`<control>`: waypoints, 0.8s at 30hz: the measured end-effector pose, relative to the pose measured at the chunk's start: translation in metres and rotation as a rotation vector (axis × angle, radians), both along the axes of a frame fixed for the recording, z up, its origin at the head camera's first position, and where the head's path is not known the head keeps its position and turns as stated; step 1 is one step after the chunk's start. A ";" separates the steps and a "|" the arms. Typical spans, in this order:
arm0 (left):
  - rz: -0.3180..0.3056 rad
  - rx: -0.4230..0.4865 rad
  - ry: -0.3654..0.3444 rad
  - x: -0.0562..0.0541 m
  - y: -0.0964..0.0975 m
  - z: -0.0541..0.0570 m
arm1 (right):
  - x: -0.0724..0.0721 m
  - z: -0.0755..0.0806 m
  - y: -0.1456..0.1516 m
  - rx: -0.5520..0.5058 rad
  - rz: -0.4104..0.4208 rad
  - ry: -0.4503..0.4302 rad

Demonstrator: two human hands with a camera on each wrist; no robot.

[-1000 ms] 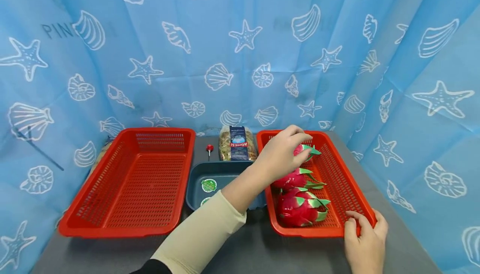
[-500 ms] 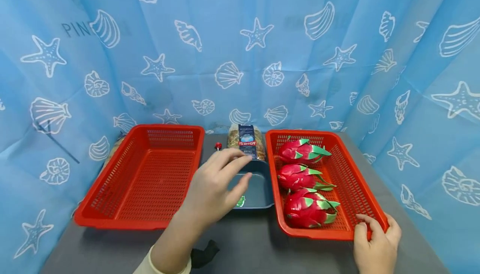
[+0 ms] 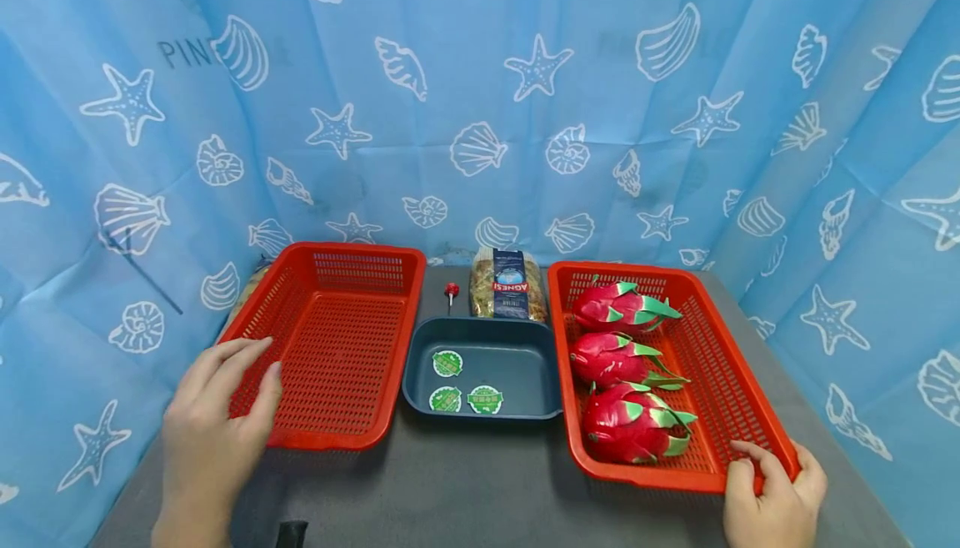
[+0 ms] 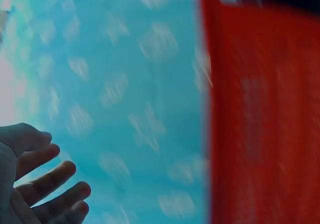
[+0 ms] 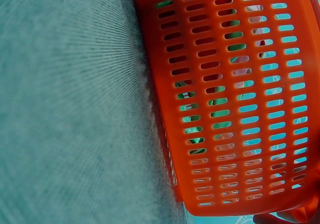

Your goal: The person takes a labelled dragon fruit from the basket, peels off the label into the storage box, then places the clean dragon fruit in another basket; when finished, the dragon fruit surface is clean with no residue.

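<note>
My left hand (image 3: 217,423) hovers by the near left corner of the left red basket (image 3: 408,348), holding nothing. In the left wrist view its fingers are spread and loosely bent, apart from the blurred basket wall (image 4: 265,114). At the far right, my right hand (image 3: 776,494) grips the near right corner of the right red basket (image 3: 720,339). Three pink dragon fruits with green tips lie in a column along that basket's left side: a far one (image 3: 611,306), a middle one (image 3: 611,358) and a near one (image 3: 630,423). The right wrist view shows the slotted basket wall (image 5: 210,67).
Between the baskets sits a dark blue-grey tray (image 3: 517,364) with green round stickers inside. Behind it are a pasta bag (image 3: 510,284) and a red lollipop (image 3: 451,290). A blue shell-print curtain (image 3: 480,114) closes off the back and sides of the grey table (image 3: 450,481).
My left hand has let go of the far dragon fruit and swung left across the tray to the left basket. The right hand still grips its basket corner. The head view has turned slightly left.
</note>
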State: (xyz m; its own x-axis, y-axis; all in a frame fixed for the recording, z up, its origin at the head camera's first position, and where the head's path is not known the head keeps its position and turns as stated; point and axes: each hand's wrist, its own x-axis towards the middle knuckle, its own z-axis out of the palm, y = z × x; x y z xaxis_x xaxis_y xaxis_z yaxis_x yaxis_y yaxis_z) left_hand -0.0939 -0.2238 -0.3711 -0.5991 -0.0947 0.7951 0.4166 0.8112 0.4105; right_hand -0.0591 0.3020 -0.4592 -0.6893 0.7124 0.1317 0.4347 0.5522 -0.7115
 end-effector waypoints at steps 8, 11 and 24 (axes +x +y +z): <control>0.406 0.064 -0.361 0.010 -0.070 -0.050 | 0.000 0.000 -0.002 0.005 -0.018 -0.001; 0.409 0.134 -0.590 0.008 -0.083 -0.066 | -0.001 0.000 -0.003 0.009 -0.025 0.003; 0.273 0.356 -0.776 0.003 -0.084 -0.082 | 0.000 0.008 0.001 -0.014 0.015 -0.149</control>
State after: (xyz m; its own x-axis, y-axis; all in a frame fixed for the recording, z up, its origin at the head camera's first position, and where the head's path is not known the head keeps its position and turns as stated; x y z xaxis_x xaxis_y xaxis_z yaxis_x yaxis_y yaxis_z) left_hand -0.0908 -0.3080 -0.4532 -0.8761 -0.4768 0.0713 -0.2726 0.6118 0.7426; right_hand -0.0592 0.3035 -0.4507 -0.7114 0.7025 0.0174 0.5276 0.5503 -0.6472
